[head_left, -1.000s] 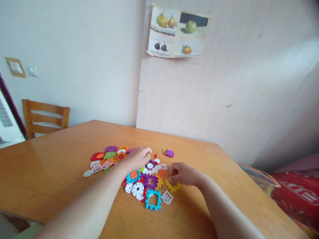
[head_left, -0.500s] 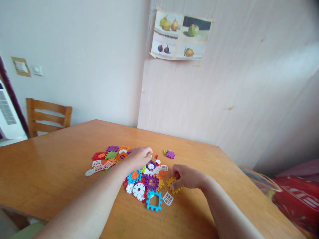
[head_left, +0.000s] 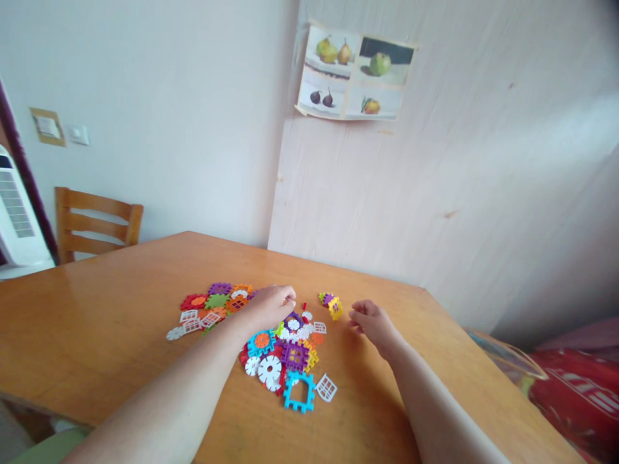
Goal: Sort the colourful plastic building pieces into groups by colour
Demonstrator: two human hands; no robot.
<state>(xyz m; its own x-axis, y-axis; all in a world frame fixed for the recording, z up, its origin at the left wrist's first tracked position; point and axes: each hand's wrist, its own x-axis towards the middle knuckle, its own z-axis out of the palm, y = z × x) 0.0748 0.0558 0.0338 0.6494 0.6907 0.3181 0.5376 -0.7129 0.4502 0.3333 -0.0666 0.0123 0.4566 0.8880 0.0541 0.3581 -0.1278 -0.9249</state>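
Note:
My left hand (head_left: pixel 275 305) hovers at or rests on the pile of plastic building pieces, palm down. Its fingers are loosely bent, with a gap between thumb and forefinger and nothing visible in it. My right hand (head_left: pixel 371 323) is open, apart from a yellow square piece (head_left: pixel 334 309) just to its left. That piece leans on or overlaps a small purple piece (head_left: pixel 327 298) and a yellow-green one. Nearer me lie a purple window block (head_left: pixel 294 355), a blue square frame (head_left: pixel 298 391), a white notched disc (head_left: pixel 269 369) and a white lattice window (head_left: pixel 326 388).
The wooden table (head_left: pixel 145 309) meets the wall behind. More pieces lie left of my left arm, among them a green block (head_left: pixel 216 301) and a red block (head_left: pixel 189 301). A wooden chair (head_left: pixel 97 219) stands at the far left; a red fabric item (head_left: pixel 575 386) is beyond the right edge.
My right hand has moved away from me, set the yellow square piece by the purple one and let it go. The left hand has stayed in place. The view has shifted slightly.

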